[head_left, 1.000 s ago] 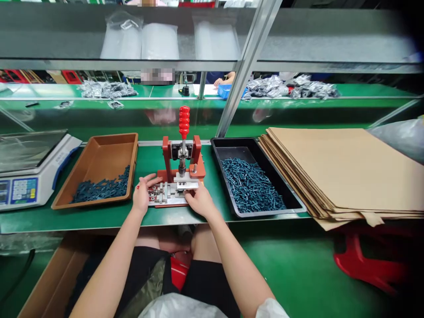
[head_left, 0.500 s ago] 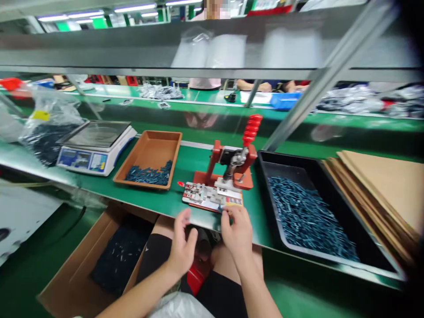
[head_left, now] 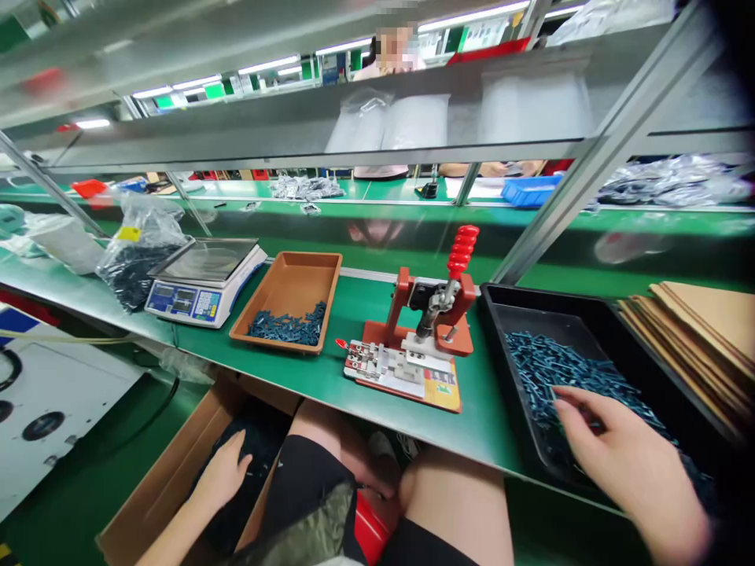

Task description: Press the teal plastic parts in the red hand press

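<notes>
Head view | right hand (head_left: 628, 444) now over black plastic tray (head_left: 557, 318), formerly at fixture (head_left: 413, 346); thumb and forefinger nearly meeting above slim blue pins (head_left: 548, 362), hold cannot be told | left hand (head_left: 222, 472) moved over cardboard box (head_left: 147, 499), fingers loosely spread, seemingly empty | fixture stands on glossy green bench (head_left: 330, 377), ribbed red grip (head_left: 463, 251), metal bed (head_left: 398, 373)

"Is it bright?"
"Quite — tube lights (head_left: 268, 64) glow behind, and the green workbench (head_left: 484, 420) shines."
"Sharp?"
"Mostly — the right hand's (head_left: 613, 444) wrist fades into a blurred, black edge."
</notes>
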`<state>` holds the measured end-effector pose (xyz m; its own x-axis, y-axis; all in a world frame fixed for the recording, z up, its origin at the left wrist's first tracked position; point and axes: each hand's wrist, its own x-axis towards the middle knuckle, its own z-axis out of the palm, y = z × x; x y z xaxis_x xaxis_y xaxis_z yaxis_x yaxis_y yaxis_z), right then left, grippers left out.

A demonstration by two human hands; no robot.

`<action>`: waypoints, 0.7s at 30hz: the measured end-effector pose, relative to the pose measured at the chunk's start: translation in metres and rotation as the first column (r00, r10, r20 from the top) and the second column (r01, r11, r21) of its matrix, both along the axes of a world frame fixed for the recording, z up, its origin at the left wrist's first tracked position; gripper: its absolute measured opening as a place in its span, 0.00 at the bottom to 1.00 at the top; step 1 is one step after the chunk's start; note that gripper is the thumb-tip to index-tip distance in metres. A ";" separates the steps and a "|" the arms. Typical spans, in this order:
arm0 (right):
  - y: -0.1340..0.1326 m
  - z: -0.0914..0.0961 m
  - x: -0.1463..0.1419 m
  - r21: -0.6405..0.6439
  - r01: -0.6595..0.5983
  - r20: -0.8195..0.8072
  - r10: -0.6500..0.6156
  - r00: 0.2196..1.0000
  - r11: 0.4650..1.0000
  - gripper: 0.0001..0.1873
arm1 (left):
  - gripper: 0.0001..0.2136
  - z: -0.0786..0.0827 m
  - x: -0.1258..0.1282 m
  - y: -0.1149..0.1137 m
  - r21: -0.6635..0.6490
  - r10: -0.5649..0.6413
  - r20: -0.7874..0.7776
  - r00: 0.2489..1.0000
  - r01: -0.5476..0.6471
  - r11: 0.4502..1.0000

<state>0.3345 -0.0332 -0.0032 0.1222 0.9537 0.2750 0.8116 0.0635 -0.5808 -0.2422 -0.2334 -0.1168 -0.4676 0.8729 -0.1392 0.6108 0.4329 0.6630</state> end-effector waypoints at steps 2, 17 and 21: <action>0.028 -0.015 0.030 -0.125 -0.053 0.065 0.061 0.996 0.991 0.10 | 0.16 0.024 -0.003 0.016 0.145 -0.122 -0.141 0.983 0.142 0.979; 0.020 0.007 0.009 -0.201 0.065 0.270 -0.008 0.963 0.977 0.11 | 0.14 0.147 -0.010 0.288 -0.154 -0.331 -0.385 0.861 0.294 0.943; 0.023 0.005 0.011 -0.116 0.089 0.239 -0.059 0.969 0.989 0.07 | 0.15 0.125 -0.040 0.308 -0.213 -0.289 -0.443 0.848 0.214 0.953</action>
